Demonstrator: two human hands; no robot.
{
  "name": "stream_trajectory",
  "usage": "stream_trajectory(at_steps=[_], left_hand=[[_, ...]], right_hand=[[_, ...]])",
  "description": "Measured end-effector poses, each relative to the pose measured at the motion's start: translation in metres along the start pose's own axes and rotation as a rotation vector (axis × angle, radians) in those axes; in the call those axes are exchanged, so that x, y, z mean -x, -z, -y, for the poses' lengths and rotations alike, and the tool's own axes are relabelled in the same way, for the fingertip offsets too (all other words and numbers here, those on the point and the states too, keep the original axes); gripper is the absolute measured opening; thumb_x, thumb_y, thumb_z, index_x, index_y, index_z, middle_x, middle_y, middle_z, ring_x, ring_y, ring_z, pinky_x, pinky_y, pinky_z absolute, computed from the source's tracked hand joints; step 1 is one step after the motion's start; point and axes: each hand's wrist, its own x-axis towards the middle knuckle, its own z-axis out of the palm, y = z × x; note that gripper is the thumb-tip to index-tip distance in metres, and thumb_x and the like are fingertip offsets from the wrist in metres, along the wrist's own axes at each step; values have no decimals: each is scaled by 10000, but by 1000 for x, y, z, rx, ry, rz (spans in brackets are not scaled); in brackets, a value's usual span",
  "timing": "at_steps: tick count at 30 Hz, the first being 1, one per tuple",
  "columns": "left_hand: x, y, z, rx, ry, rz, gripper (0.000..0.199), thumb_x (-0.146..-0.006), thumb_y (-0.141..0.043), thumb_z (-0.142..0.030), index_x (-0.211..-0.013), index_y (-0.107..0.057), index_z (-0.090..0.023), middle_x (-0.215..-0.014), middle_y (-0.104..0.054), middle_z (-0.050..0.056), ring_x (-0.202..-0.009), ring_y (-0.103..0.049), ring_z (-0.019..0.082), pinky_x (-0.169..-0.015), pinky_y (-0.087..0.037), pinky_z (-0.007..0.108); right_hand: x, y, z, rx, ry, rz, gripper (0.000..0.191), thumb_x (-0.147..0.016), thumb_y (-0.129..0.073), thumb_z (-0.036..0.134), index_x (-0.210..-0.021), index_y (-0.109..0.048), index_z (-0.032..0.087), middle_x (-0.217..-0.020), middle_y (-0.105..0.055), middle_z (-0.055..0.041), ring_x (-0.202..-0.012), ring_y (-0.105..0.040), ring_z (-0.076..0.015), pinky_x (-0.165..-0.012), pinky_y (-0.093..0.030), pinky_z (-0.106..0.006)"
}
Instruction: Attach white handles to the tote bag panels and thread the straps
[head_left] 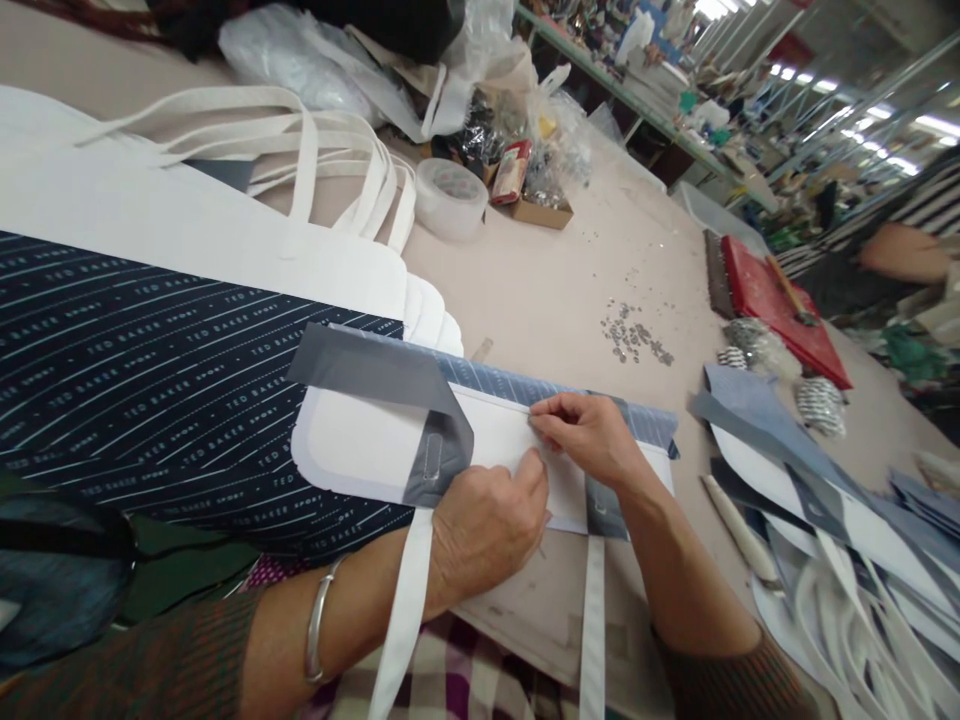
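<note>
A white panel (360, 440) with rounded corners lies across my lap and the table edge. Grey fabric straps (442, 455) with stitched rectangles cross it, and white webbing straps (409, 600) hang from its lower side. A blue striped fabric strip (517, 380) runs along its upper edge. My left hand (491, 520) is closed on the panel's middle, fingers curled and mostly hidden. Just above it, my right hand (589, 430) pinches at the panel near the blue strip, its fingertips close together. Whether a small item sits between those fingertips cannot be made out.
Navy printed fabric (150, 380) and stacked white panels with webbing loops (300, 150) lie left. Behind stand a tape roll (450, 200) and scattered small metal pieces (634, 335). Right are a red tray (787, 310), a pale-handled tool (742, 530), more panels (772, 470) and a person's arm (904, 250).
</note>
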Motion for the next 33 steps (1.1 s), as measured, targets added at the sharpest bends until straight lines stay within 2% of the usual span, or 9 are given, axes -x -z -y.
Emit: stream_trajectory(at_steps=[4, 12, 17, 22, 25, 28, 30, 33], left_hand=[[0, -1, 0, -2, -6, -12, 351, -973, -473, -344, -1185, -613, -102, -1249, -637, 126, -687, -659, 197, -487, -479, 359], [1, -3, 1, -24, -19, -50, 338, -971, -448, -295, -1185, -619, -96, -1223, -654, 118, -659, -660, 195, -464, -474, 365], [1, -2, -1, -20, -15, -40, 339, -968, -469, -329, -1166, -620, -99, -1218, -652, 111, -674, -666, 202, -470, -491, 366], [0, -3, 1, -33, -17, -40, 313, -963, -477, -349, -1118, -606, -110, -1161, -648, 111, -662, -657, 218, -473, -498, 381], [1, -5, 2, -24, -90, -45, 172, -959, -459, -236, -1008, -597, -146, -1028, -650, 73, -628, -633, 211, -458, -474, 374], [11, -3, -4, 23, -231, -42, 112, -931, -460, -137, -947, -567, -169, -899, -620, 30, -583, -601, 192, -430, -434, 357], [24, 2, -13, 69, -324, -23, 76, -917, -485, -144, -923, -552, -179, -851, -603, 16, -564, -583, 187, -409, -401, 354], [51, 10, -23, 104, -400, 75, 26, -881, -543, -178, -885, -542, -204, -829, -603, -3, -523, -551, 183, -381, -351, 365]], right_hand=[[-1, 1, 4, 20, 1, 24, 177, -766, -629, 302, -824, -760, 198, -653, -694, 18, -569, -585, -122, -567, -445, -233], [-2, 4, 26, 210, -22, 29, 155, -750, -592, 215, -795, -739, 195, -582, -655, 33, -535, -555, -115, -576, -404, -237], [-1, 1, 18, 243, 24, -9, 132, -773, -605, 248, -827, -722, 221, -595, -650, 42, -552, -567, -121, -576, -396, -242], [6, -8, 6, 181, 151, -98, 151, -787, -571, 202, -836, -713, 223, -789, -725, 14, -687, -632, -137, -689, -454, -256], [8, -12, 3, 215, 201, -147, 190, -790, -563, 184, -841, -742, 223, -863, -745, -12, -785, -653, -163, -757, -467, -276], [5, -13, 0, 162, 172, -136, 201, -799, -579, 211, -871, -766, 221, -876, -757, -17, -775, -653, -168, -761, -474, -283], [2, -12, 0, 106, 141, -92, 205, -792, -585, 213, -872, -774, 215, -836, -759, -11, -731, -648, -166, -722, -474, -281], [0, -11, 2, 49, 138, -51, 211, -772, -588, 185, -853, -782, 207, -767, -750, -4, -688, -644, -164, -674, -467, -275]])
